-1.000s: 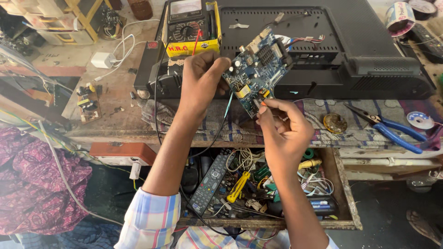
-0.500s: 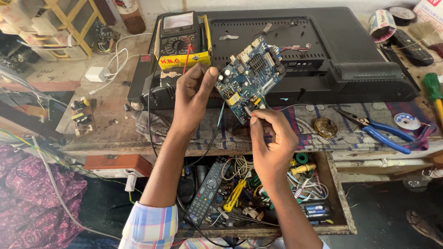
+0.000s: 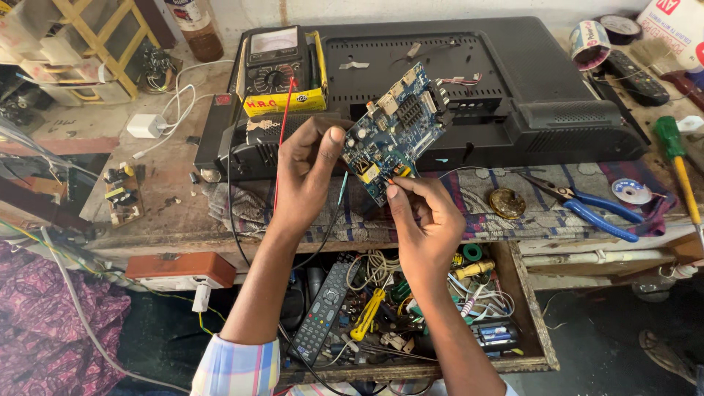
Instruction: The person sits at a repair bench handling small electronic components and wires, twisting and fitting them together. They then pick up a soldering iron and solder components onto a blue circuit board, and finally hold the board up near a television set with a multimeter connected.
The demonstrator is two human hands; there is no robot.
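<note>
Hands are holding a blue circuit board (image 3: 396, 128) up above the front edge of a cluttered workbench (image 3: 176, 198). The left hand (image 3: 308, 172) is gripping the board's left edge, thumb pressing on the face near the lower left corner, fingers curling behind it. The right hand (image 3: 422, 220) is pinching at the board's bottom corner with thumb and forefinger, right by a small yellow part; whether it is gripping a thin lead there or the board itself is too small to tell. The board is tilting, its long side running up toward the right, and it is hanging in front of a black television back (image 3: 477, 81) that is lying flat on the bench.

Just left of the board, a meter with a yellow case (image 3: 282, 70) is sitting on the television's corner, and a red wire (image 3: 282, 132) is dropping from it past the left wrist. To the right, blue-handled pliers (image 3: 587, 205) are lying on a striped cloth (image 3: 484, 209), with a round brass piece (image 3: 507, 203) near them. A green-handled screwdriver (image 3: 678, 165) is lying at the far right. Below the hands, an open drawer (image 3: 532, 315) is holding a grey remote control (image 3: 323, 312), a yellow-handled tool (image 3: 367, 315) and tangled wires. A white charger (image 3: 144, 126) is resting at the left of the bench.
</note>
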